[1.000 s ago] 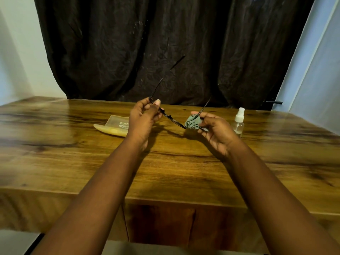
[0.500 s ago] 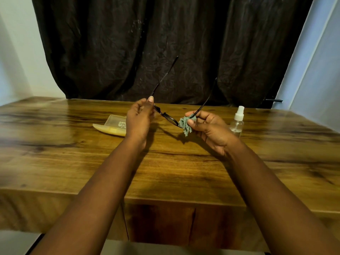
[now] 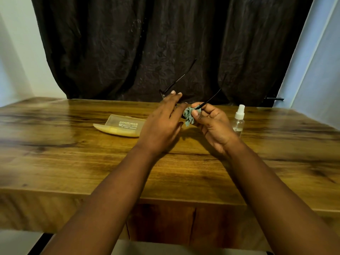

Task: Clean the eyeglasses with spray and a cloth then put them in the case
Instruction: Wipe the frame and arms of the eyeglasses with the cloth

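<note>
step: wiping lens | glasses (image 3: 177,82) held above table (image 3: 73,153), arms open | left hand (image 3: 161,124) steadies frame, grip unclear | right hand (image 3: 211,124) pinches cloth (image 3: 188,115) on lens | advice: light circular rubs, support frame

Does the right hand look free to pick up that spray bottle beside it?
Probably not yet: the right hand pinches the cloth on the eyeglasses. The spray bottle stands close, unobstructed.
</note>
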